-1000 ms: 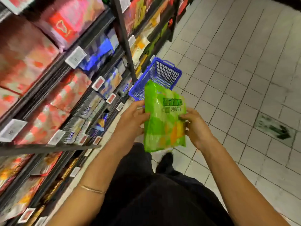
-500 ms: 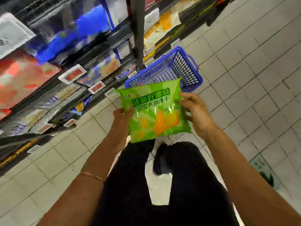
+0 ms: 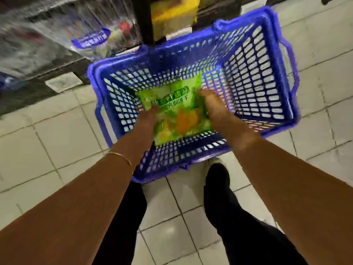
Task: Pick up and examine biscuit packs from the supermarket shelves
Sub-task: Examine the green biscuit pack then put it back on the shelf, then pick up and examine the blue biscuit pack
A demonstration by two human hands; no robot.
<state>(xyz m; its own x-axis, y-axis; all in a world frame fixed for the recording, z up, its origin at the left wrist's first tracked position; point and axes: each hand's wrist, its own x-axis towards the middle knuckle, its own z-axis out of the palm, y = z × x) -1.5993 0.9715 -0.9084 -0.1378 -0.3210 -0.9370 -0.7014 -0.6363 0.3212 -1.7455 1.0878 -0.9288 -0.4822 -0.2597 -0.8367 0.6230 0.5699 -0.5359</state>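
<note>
A green biscuit pack with orange and yellow print sits low inside a blue plastic shopping basket on the tiled floor. My left hand holds the pack's left edge and my right hand holds its right edge, both reaching down into the basket. The pack faces up, its printed text towards the far side. Whether it rests on the basket's bottom I cannot tell.
Blurred shelves with packaged goods run along the top left, with a dark upright post behind the basket. Pale floor tiles spread around. My dark-trousered legs and a black shoe stand just before the basket.
I have bent down over the basket. Both hands lowered the green pack from chest height down into the blue basket, and the shelves slid out of view to the top.
</note>
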